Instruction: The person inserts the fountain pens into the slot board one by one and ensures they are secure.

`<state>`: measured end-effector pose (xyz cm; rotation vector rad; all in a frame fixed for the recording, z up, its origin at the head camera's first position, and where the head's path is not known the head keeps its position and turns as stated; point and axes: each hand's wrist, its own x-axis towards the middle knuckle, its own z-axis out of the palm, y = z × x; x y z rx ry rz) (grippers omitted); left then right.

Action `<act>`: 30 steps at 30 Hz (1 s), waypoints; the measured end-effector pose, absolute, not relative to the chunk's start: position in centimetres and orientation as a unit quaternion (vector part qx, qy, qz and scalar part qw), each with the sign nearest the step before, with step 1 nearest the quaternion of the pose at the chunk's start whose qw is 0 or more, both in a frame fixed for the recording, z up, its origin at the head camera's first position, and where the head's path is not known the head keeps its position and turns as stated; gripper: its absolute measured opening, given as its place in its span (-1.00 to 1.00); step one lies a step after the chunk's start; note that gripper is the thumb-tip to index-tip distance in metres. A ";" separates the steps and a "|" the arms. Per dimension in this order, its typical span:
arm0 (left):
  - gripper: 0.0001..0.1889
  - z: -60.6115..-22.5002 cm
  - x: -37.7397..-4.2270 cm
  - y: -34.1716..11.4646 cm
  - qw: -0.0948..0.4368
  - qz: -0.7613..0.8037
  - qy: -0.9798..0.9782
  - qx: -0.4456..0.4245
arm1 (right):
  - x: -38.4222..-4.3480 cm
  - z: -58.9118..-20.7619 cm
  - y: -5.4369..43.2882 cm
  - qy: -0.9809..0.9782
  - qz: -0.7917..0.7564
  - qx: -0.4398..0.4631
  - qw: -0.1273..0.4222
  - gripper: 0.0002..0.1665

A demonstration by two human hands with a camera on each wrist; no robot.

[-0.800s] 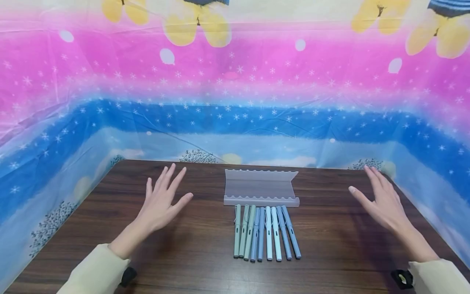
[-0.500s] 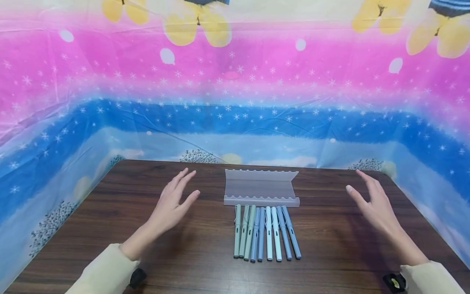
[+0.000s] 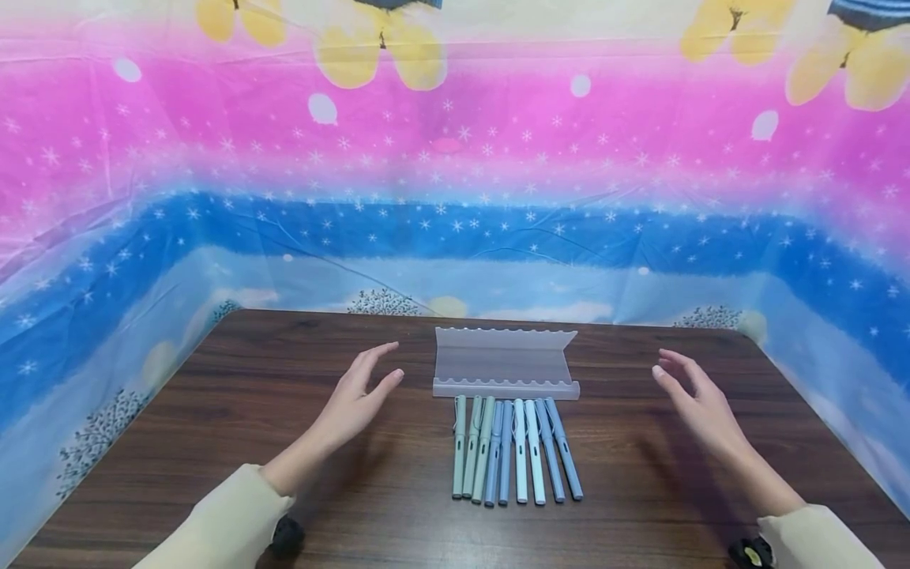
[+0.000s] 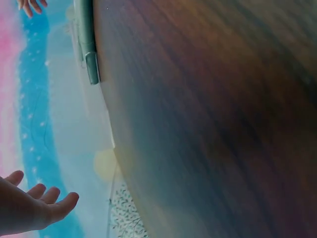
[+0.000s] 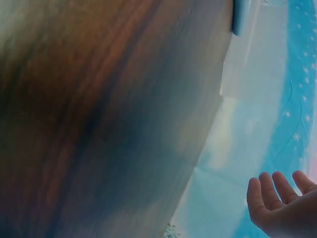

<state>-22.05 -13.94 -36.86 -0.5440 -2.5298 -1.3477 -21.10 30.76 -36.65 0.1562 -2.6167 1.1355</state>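
My left hand [image 3: 355, 399] hovers over the table left of a translucent pen rack, fingers relaxed and holding nothing. Across from it, my right hand [image 3: 700, 403] is in the air on the rack's right side, its fingers loosely bent and bare. The frosted pen rack [image 3: 501, 363] has scalloped front and back edges and lies near the far side. In front of it several capped pens [image 3: 504, 450] lie side by side, green at left, then blue, pale mint and blue again. The left wrist view shows a green pen [image 4: 86, 34] and the left hand's fingers.
A dark wood-grain table [image 3: 355, 506] carries everything. Behind and beside it hangs a pink and blue patterned cloth [image 3: 455, 190]. Black wrist bands [image 3: 287, 537] show below both sleeves.
Both hands have moved inward, the left to the right and the right to the left, coming nearer the rack. Their spread fingers have drawn together. Rack and pens have stayed put.
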 end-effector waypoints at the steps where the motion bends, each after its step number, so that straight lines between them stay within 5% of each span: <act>1: -0.50 -37.0 -22.2 -13.8 0.108 -0.463 -0.860 -0.183 | -21.1 -36.7 30.7 -0.907 0.395 0.054 0.138 -0.36; 16: -0.50 -37.6 -23.6 -12.1 0.069 -0.455 -0.870 -0.174 | -21.7 -37.9 28.9 -0.912 0.398 0.066 0.066 -0.37; 30: -0.53 -37.3 -25.4 -10.6 0.098 -0.442 -0.873 -0.179 | -22.3 -38.7 26.7 -0.912 0.401 0.081 0.014 -0.38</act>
